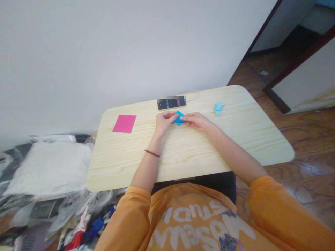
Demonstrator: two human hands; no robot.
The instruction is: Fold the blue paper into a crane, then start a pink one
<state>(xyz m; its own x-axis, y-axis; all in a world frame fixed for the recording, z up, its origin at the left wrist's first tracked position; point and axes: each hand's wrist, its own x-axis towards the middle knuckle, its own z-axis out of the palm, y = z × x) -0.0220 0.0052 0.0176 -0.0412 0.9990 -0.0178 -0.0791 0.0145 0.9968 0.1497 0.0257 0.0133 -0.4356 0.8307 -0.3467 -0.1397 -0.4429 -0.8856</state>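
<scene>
Well left of the blue folded paper (pixel 179 118), a heap of white packaging and plastic bags (pixel 49 167) sits on the floor beside the counter (pixel 261 139), pressing up to its left edge. Closer to the paper, but still well apart from it, a flat pink paper square (pixel 124 123) lies on the counter near the far edge. The left hand (pixel 163 123), with a dark red bead bracelet (pixel 151 153) on its wrist, pinches the paper's left side. Just behind the paper, a black smartphone (pixel 171 104) lies along the far edge, so the hands have little room on that side; its cable (pixel 193 96) leads off to the right.

The paper sits between the two hands, off the counter, with both hands together and clamped on it. The right hand (pixel 196 121) grips it from the other side. A long stretch of pale wood lies between that hand and a small light blue origami crane (pixel 218 108), which stands well to the right of the paper. More wood extends toward the near edge, with the orange sleeves (pixel 272 209) beyond it. Further right, past the rounded corner, is the brown floor (pixel 309 146).
</scene>
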